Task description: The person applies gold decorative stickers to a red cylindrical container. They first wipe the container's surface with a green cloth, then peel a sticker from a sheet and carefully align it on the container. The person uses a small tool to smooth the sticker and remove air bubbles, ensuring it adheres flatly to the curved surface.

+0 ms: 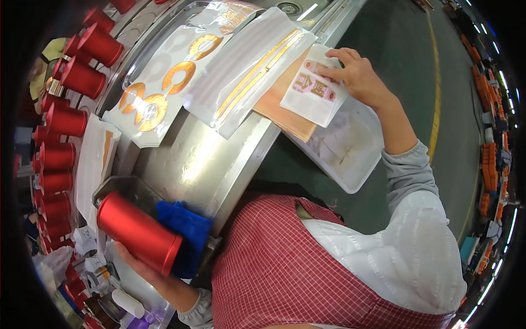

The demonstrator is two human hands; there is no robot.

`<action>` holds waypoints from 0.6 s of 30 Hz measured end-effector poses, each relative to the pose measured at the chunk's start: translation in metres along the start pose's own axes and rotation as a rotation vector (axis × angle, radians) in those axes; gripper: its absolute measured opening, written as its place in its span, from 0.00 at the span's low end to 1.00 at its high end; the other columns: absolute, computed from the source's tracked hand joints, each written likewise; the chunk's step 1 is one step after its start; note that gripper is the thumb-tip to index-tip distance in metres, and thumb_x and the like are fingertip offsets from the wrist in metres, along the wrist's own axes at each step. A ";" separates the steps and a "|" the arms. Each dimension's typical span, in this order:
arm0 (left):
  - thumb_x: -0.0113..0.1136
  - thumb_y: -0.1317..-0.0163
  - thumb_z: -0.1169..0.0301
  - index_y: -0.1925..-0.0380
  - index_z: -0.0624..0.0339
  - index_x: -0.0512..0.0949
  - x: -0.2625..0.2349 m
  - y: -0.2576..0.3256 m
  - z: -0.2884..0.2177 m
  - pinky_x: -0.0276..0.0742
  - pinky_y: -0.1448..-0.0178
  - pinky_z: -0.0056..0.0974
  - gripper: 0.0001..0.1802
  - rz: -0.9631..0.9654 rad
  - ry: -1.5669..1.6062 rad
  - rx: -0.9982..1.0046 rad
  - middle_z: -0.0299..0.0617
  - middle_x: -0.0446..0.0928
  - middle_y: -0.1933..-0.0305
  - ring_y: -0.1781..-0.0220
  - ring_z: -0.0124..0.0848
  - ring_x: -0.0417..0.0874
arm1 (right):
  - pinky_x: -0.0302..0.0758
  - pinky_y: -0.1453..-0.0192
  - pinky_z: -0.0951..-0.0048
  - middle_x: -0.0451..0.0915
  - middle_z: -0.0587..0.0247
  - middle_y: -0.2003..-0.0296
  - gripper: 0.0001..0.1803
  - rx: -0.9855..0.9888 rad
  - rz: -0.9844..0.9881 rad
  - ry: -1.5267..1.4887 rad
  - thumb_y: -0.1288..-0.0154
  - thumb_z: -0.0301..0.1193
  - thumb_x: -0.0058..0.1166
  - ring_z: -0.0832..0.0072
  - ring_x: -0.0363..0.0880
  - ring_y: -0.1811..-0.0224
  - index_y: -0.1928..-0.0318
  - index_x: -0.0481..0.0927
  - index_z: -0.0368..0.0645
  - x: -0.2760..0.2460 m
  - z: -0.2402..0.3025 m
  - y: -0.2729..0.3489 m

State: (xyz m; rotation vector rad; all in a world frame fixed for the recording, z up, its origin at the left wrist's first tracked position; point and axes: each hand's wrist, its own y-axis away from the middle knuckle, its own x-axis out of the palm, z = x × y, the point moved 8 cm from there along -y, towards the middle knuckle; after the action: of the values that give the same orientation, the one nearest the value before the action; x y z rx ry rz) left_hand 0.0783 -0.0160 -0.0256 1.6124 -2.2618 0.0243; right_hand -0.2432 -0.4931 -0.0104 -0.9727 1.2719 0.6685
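Observation:
My left hand [139,266] is wrapped round a red metallic cup-shaped canister [137,233], held tilted at the lower left. At the upper right, my right hand [353,74] has its fingers on a stack of small white label sheets [312,101] with pink and gold print, gripping near the upper edge. Beneath these lies a brown card stack [285,93], jutting past the bench edge. Beside it are white sheets with long gold strips [257,71] and sheets with gold ring-shaped stickers [178,77].
A blue cloth [186,233] lies by the canister. Below the bench edge at right is a white plastic tray [350,148]. Several red canisters [66,120] stand in rows along the left, beside a metal worktop [192,159]. A yellow-lined floor [435,82] stretches right.

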 end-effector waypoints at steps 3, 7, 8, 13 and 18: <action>0.41 0.27 0.48 0.34 0.63 0.62 0.000 0.001 0.000 0.71 0.35 0.43 0.33 -0.058 -0.035 0.018 0.49 0.70 0.36 0.39 0.39 0.74 | 0.68 0.47 0.58 0.74 0.65 0.41 0.16 0.108 0.017 0.144 0.39 0.27 0.52 0.67 0.66 0.34 0.54 0.86 0.59 -0.003 -0.024 -0.006; 0.42 0.27 0.47 0.34 0.64 0.62 0.008 0.003 -0.003 0.72 0.37 0.43 0.34 -0.071 -0.063 0.043 0.49 0.70 0.37 0.41 0.40 0.75 | 0.70 0.43 0.56 0.72 0.64 0.40 0.16 0.233 0.121 0.118 0.39 0.29 0.53 0.67 0.65 0.33 0.52 0.86 0.60 0.002 -0.061 -0.020; 0.42 0.27 0.47 0.34 0.64 0.62 0.009 0.003 -0.002 0.72 0.37 0.43 0.34 -0.043 -0.040 0.033 0.50 0.70 0.37 0.41 0.40 0.76 | 0.69 0.42 0.55 0.72 0.64 0.39 0.17 0.156 0.105 0.014 0.39 0.28 0.53 0.67 0.65 0.33 0.52 0.86 0.61 0.003 -0.052 -0.025; 0.41 0.27 0.46 0.34 0.64 0.62 0.004 0.002 0.000 0.72 0.37 0.43 0.34 -0.024 -0.046 0.009 0.50 0.70 0.37 0.41 0.40 0.76 | 0.67 0.38 0.56 0.69 0.64 0.36 0.20 0.040 0.178 -0.067 0.37 0.29 0.51 0.66 0.63 0.32 0.48 0.84 0.66 0.017 -0.018 -0.024; 0.41 0.27 0.46 0.35 0.65 0.63 0.005 0.004 0.000 0.73 0.37 0.43 0.34 -0.069 -0.042 0.021 0.50 0.71 0.38 0.42 0.39 0.76 | 0.65 0.44 0.59 0.73 0.62 0.40 0.16 0.101 0.143 0.052 0.36 0.31 0.50 0.67 0.65 0.33 0.52 0.86 0.62 0.001 -0.024 -0.016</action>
State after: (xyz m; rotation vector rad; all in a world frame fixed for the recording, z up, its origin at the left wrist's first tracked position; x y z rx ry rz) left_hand 0.0730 -0.0192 -0.0233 1.7167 -2.2421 -0.0029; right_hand -0.2403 -0.5216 -0.0077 -0.8259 1.4174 0.6860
